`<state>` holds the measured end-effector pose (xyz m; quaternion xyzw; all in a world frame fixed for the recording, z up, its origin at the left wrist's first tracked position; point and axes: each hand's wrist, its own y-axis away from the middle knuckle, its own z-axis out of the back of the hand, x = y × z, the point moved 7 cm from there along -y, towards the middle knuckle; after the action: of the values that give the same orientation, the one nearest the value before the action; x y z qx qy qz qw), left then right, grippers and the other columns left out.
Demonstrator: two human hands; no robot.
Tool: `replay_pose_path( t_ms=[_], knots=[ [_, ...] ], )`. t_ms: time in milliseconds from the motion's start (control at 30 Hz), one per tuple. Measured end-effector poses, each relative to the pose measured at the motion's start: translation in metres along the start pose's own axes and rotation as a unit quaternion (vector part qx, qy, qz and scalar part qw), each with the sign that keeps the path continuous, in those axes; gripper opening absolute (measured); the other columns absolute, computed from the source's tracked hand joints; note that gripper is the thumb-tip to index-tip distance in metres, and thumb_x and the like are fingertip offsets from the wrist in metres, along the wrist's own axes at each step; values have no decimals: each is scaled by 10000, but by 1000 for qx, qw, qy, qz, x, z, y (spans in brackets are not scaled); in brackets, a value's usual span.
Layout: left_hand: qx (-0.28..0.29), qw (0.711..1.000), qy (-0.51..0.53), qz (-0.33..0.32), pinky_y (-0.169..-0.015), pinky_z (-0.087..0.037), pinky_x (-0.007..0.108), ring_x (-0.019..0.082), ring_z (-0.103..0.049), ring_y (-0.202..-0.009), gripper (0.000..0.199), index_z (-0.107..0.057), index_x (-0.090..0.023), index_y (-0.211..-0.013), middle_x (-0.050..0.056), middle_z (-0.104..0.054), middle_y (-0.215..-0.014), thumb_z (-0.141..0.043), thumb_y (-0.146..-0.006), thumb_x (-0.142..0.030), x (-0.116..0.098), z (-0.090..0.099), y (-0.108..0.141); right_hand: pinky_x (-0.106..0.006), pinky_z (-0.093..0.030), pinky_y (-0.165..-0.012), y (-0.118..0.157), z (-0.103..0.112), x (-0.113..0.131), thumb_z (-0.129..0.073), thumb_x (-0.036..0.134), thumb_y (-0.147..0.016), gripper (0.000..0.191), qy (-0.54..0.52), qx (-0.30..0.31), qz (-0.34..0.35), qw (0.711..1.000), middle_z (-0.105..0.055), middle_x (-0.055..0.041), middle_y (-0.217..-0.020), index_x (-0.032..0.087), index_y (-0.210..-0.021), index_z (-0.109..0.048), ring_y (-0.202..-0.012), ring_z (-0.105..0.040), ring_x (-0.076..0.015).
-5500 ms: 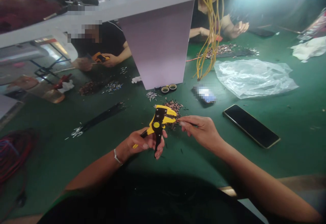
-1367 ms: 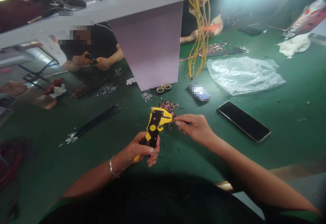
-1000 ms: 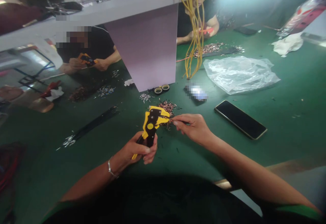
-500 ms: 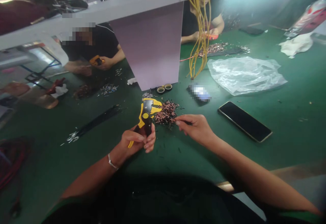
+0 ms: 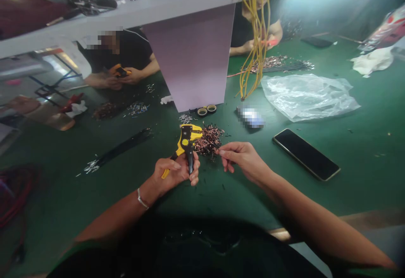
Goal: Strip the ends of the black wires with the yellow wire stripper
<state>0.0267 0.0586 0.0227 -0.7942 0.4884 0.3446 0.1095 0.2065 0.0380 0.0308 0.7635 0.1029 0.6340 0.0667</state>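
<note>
The left hand (image 5: 175, 170) is closed firmly around the handles of a yellow-and-black wire stripper (image 5: 186, 139). Its fingers wrap the grip and the tool's head stands up above the knuckles, a hold that seats the handles in the palm for squeezing and keeps the head in the person's sight. A silver bracelet (image 5: 139, 198) sits on the wrist just behind this hand.

The right hand (image 5: 243, 160) is half closed, thumb and forefinger pinched together, with its fingertips (image 5: 221, 152) pointing toward the stripper. Whether a thin wire lies in that pinch is too small to tell.

Just ahead of those fingertips, a heap of copper-ended wire pieces (image 5: 209, 140) lies on the green bench mat (image 5: 363, 193), within easy reach of both hands, probably why it sits there. Beyond the left hand lies a bundle of black wires (image 5: 117, 149). Past the right hand rest a black smartphone (image 5: 306, 154) and a clear plastic bag (image 5: 308, 97), set away from the working area. Ahead of both hands sit 2 rolls of tape (image 5: 206, 110).
</note>
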Motion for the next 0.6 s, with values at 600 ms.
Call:
replay_pose_path(
  t_ms=[600],
  knots=[
    [-16, 998, -34, -44, -792, -500, 437, 290, -667, -858, 465, -632, -127, -1070, 159, -691, -1005, -604, -614, -210, -5, 4, 0, -212, -383, -383, 8, -30, -27, -756, 340, -690, 186, 31, 117, -84, 989, -589, 50, -441, 161, -727, -717, -338, -477, -73]
  ],
)
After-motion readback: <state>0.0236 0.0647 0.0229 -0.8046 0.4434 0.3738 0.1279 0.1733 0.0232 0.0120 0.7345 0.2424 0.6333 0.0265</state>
